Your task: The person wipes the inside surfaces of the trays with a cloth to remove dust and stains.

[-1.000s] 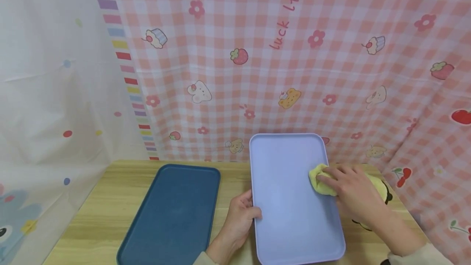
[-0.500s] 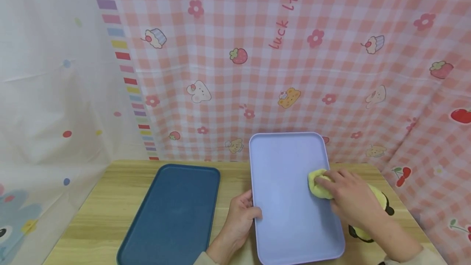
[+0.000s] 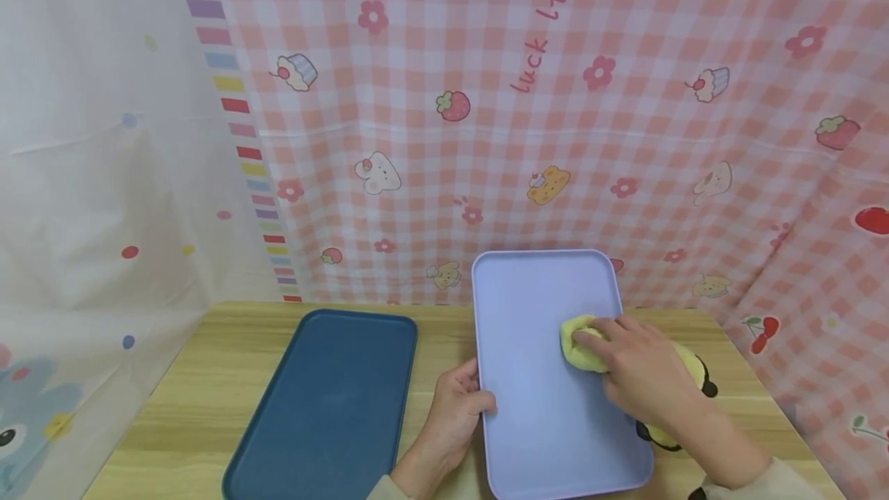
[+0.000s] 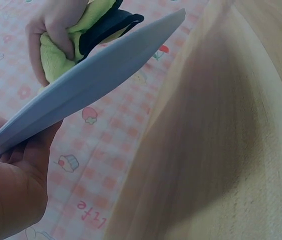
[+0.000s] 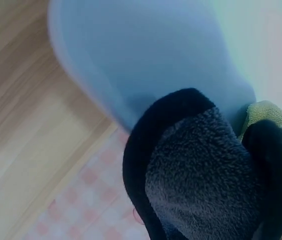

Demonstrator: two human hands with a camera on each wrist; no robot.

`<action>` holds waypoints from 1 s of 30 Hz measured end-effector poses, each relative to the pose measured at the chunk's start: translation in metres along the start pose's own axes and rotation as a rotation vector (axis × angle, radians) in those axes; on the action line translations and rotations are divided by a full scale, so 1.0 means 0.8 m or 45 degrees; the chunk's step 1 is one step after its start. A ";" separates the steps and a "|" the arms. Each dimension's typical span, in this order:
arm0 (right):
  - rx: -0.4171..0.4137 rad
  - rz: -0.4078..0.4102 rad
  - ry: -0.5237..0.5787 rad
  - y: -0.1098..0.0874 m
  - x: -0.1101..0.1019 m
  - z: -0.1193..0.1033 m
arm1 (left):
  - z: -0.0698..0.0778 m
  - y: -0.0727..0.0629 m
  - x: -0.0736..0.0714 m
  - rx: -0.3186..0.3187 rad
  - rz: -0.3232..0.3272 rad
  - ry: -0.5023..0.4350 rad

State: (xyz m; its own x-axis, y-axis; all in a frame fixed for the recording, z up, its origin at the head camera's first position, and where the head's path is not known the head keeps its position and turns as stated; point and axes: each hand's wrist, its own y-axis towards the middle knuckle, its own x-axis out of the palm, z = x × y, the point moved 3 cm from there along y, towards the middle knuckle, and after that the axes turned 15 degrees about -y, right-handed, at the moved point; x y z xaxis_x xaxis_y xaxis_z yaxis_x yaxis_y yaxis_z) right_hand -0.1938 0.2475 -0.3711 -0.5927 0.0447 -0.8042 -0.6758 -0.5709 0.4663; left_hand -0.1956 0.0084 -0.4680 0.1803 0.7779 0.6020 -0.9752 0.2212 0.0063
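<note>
My left hand [image 3: 454, 411] grips the left rim of a lavender tray [image 3: 535, 423], thumb over the front and fingers behind. The tray is tilted up above the table, as the left wrist view shows it nearly edge-on. My right hand [image 3: 642, 365] holds a bunched yellow cloth [image 3: 582, 344] against the tray's inner face, right of its middle. Loose cloth hangs below that hand; its dark grey, black-edged side [image 5: 200, 170] fills much of the right wrist view. In the left wrist view the yellow side [image 4: 56, 57] shows bunched under the fingers.
A dark blue tray [image 3: 329, 407] lies on the wooden table [image 3: 174, 407] to the left. A pink checked curtain [image 3: 417, 137] hangs behind the table and along the right. White sheeting [image 3: 104, 199] covers the left side.
My right hand has slid the cloth left and slightly down across the lavender tray toward its middle. The left hand and both trays stay in place.
</note>
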 end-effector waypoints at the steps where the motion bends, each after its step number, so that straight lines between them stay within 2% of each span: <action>1: -0.007 0.010 -0.001 0.001 0.000 -0.002 | 0.000 0.000 0.000 -0.001 0.001 0.000; 8: -0.058 0.068 -0.001 0.012 0.001 -0.013 | 0.000 -0.001 0.001 0.007 -0.015 -0.006; 21: -0.158 0.051 -0.008 0.033 -0.001 -0.043 | 0.003 0.000 0.002 -0.005 -0.004 0.014; 30: -0.205 0.104 0.005 0.046 -0.004 -0.069 | 0.002 0.000 -0.001 -0.027 -0.019 0.000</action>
State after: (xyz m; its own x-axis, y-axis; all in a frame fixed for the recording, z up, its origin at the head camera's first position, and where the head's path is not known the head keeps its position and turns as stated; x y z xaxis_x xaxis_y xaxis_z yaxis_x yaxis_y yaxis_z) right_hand -0.1926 0.1812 -0.3716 -0.6407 -0.0102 -0.7678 -0.5466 -0.6962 0.4653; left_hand -0.1961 0.0073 -0.4674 0.1951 0.7745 0.6018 -0.9694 0.2455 -0.0017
